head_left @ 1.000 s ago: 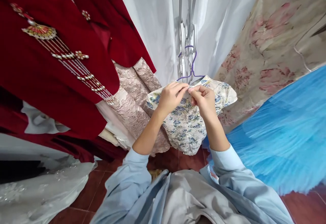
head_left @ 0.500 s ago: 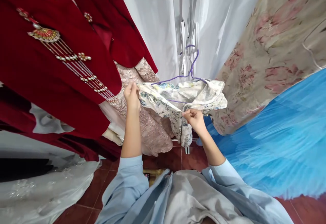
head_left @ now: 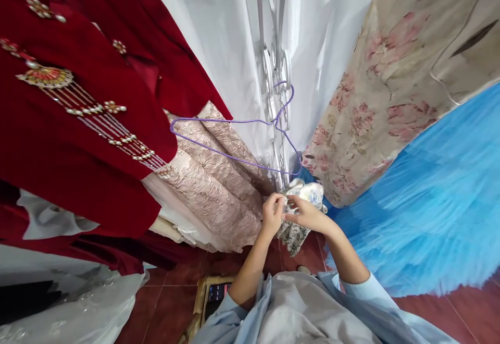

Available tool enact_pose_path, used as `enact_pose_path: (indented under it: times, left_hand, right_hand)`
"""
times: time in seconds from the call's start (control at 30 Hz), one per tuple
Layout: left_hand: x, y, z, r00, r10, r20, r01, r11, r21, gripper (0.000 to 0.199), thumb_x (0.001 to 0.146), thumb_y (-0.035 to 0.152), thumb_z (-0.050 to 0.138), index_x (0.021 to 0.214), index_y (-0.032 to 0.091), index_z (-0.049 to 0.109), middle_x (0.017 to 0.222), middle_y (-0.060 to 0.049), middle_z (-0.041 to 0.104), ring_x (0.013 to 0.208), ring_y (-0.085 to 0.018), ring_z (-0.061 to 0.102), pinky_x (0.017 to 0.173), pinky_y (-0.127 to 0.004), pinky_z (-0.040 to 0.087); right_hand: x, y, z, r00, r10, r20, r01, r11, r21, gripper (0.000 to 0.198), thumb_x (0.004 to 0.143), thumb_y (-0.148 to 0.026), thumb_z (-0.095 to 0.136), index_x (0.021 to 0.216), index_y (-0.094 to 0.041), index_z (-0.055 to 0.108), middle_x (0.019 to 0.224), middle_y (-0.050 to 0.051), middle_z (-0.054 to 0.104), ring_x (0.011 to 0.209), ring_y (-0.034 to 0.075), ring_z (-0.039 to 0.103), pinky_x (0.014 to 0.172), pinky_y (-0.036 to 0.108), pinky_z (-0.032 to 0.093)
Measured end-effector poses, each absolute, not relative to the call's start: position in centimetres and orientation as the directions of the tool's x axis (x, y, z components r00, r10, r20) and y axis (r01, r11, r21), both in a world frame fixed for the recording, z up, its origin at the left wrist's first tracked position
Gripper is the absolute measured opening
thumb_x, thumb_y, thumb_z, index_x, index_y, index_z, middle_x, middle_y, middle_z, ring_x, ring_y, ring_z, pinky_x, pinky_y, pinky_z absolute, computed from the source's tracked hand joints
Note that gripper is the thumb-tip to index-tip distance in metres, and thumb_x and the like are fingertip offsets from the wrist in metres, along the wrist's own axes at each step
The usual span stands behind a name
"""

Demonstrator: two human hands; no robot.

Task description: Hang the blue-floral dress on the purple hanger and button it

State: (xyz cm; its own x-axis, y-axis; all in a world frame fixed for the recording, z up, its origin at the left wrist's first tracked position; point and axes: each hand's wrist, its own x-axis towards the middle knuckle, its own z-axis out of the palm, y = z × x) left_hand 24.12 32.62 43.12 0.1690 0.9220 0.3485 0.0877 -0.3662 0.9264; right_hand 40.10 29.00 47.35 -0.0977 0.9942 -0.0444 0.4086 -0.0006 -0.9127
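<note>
A white floral blouse [head_left: 312, 194], printed with blue and grey, hangs bunched in front of me. My left hand [head_left: 273, 212] is closed on its near edge, fingertips pinched together. Close beside it, my right hand [head_left: 308, 216] curves its thumb and fingers round the cloth, which partly hides behind that hand. The blouse's lower part [head_left: 296, 240] droops below my wrists. Just above, a thin purple wire hanger [head_left: 234, 121] dangles bare and tilted from a white rack [head_left: 269, 73], apart from both hands.
Red velvet clothing [head_left: 117, 94] with beaded trim and a pink brocade skirt [head_left: 219, 187] hang at left. To the right are a floral dress [head_left: 363, 109] and blue tulle [head_left: 425, 198]. A phone [head_left: 217, 293] lies on a wooden-framed seat below, above red floor tiles [head_left: 172, 276].
The blouse has come off the purple hanger and dropped lower, gathered up. My left hand moved right and down to meet my right hand. The hanger now swings leftward, bare.
</note>
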Motion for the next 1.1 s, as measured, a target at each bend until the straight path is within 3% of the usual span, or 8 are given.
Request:
enact_pose_path:
  times: [0.23, 0.37, 0.43, 0.5, 0.6, 0.8, 0.97, 1.1]
  left_hand:
    - [27.4, 33.5, 48.8, 0.476, 0.730, 0.490, 0.063, -0.584, 0.809, 0.027, 0.099, 0.044, 0.057, 0.089, 0.020, 0.066, 0.093, -0.007, 0.063, 0.094, -0.021, 0.061, 0.091, -0.034, 0.048]
    - [27.8, 33.1, 48.6, 0.678, 0.675, 0.291, -0.252, -0.158, 0.955, 0.056, 0.087, 0.062, 0.070, 0.123, 0.023, 0.055, 0.108, -0.009, 0.061, 0.102, -0.023, 0.062, 0.090, -0.035, 0.049]
    - [27.2, 32.1, 47.7, 0.812, 0.569, 0.128, -0.211, 0.082, 0.974, 0.067, 0.080, 0.065, 0.076, 0.126, 0.021, 0.054, 0.099, -0.006, 0.063, 0.091, -0.021, 0.062, 0.082, -0.031, 0.049]
    - [26.0, 31.1, 47.1, 0.860, 0.510, -0.005, -0.057, 0.105, 0.993, 0.059, 0.076, 0.062, 0.080, 0.109, 0.016, 0.062, 0.087, -0.004, 0.062, 0.082, -0.019, 0.060, 0.077, -0.029, 0.048]
    - [23.6, 30.1, 47.3, 0.760, 0.648, -0.052, 0.142, -0.088, 0.986, 0.036, 0.083, 0.049, 0.074, 0.093, 0.015, 0.068, 0.083, -0.003, 0.064, 0.079, -0.019, 0.058, 0.074, -0.028, 0.046]
    - [18.8, 31.9, 49.6, 0.442, 0.880, 0.173, 0.471, -0.392, 0.791, 0.016, 0.080, 0.018, 0.059, 0.086, 0.022, 0.073, 0.076, 0.000, 0.068, 0.072, -0.019, 0.060, 0.070, -0.028, 0.044]
    - [14.2, 34.8, 52.2, 0.362, 0.866, 0.345, 0.384, -0.475, 0.792, 0.011, 0.075, 0.022, 0.065, 0.065, 0.019, 0.062, 0.068, -0.001, 0.054, 0.068, -0.018, 0.050, 0.066, -0.027, 0.038]
    - [10.6, 37.4, 55.7, 0.397, 0.873, 0.284, 0.244, -0.398, 0.884, 0.028, 0.075, 0.038, 0.076, 0.064, 0.017, 0.060, 0.067, 0.000, 0.049, 0.065, -0.015, 0.046, 0.060, -0.025, 0.033]
  right_hand:
    - [42.7, 26.6, 49.0, -0.210, 0.977, 0.045, 0.200, 0.088, -0.976, 0.026, 0.091, -0.040, 0.064, 0.102, -0.016, 0.064, 0.095, 0.004, 0.067, 0.089, 0.021, 0.061, 0.082, 0.032, 0.050]
    - [44.9, 25.0, 52.4, -0.220, 0.965, 0.144, 0.184, 0.186, -0.965, 0.033, 0.100, -0.046, 0.053, 0.091, -0.016, 0.064, 0.084, 0.002, 0.064, 0.076, 0.016, 0.056, 0.070, 0.026, 0.047]
    - [46.5, 24.2, 54.3, -0.178, 0.960, 0.217, 0.231, 0.255, -0.939, 0.033, 0.101, -0.045, 0.055, 0.086, -0.017, 0.064, 0.076, 0.000, 0.060, 0.068, 0.014, 0.052, 0.063, 0.024, 0.044]
    - [48.4, 23.7, 56.0, -0.139, 0.941, 0.308, 0.305, 0.337, -0.891, 0.031, 0.100, -0.042, 0.057, 0.081, -0.017, 0.065, 0.069, 0.000, 0.057, 0.062, 0.013, 0.048, 0.058, 0.024, 0.041]
    - [50.7, 23.9, 57.5, -0.087, 0.876, 0.475, 0.402, 0.467, -0.788, 0.026, 0.098, -0.036, 0.060, 0.079, -0.020, 0.068, 0.074, 0.003, 0.060, 0.067, 0.016, 0.053, 0.063, 0.028, 0.044]
    - [53.4, 27.8, 56.7, 0.128, 0.722, 0.680, 0.547, 0.520, -0.656, 0.015, 0.091, -0.032, 0.065, 0.087, -0.025, 0.078, 0.104, 0.011, 0.065, 0.104, 0.030, 0.063, 0.088, 0.044, 0.051]
    - [54.8, 32.4, 55.6, 0.144, 0.709, 0.690, 0.537, 0.530, -0.656, 0.017, 0.088, -0.036, 0.067, 0.081, -0.023, 0.076, 0.123, 0.013, 0.066, 0.124, 0.036, 0.057, 0.099, 0.049, 0.048]
    - [54.5, 35.1, 55.6, 0.134, 0.818, 0.559, 0.426, 0.462, -0.778, 0.029, 0.088, -0.047, 0.067, 0.077, -0.020, 0.070, 0.097, 0.009, 0.070, 0.091, 0.026, 0.064, 0.074, 0.035, 0.051]
